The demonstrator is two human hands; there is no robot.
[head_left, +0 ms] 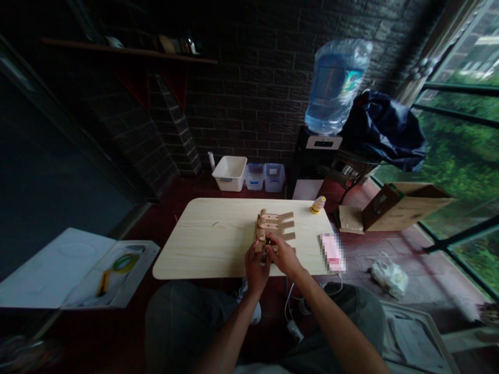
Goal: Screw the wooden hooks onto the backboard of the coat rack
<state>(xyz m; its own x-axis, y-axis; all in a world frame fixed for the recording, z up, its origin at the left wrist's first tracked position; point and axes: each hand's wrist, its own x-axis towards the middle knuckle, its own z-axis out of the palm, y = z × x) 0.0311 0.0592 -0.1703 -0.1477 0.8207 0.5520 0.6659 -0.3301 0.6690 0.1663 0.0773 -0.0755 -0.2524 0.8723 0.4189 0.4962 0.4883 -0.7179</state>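
A tan assembly [268, 226], wood or cardboard by its look, rests on the pale table [206, 249]. Several rounded strips with dark dots run across it, and flat slats stick out toward the right. My left hand [257, 265] has its fingers closed on the near left part of this assembly. Close beside it, my right hand [284, 255] pinches a small black-and-yellow piece [268, 241] against the assembly. What kind of piece that is, I cannot make out. Both hands cover the near end of the assembly.
A yellow-and-clear bottle [317, 204] stands at the table's far right corner. The blurred pink item [332, 252] lies at the right edge. An open white case [128, 291] sits to the left. Bins [231, 182] and a water dispenser [322, 143] stand behind.
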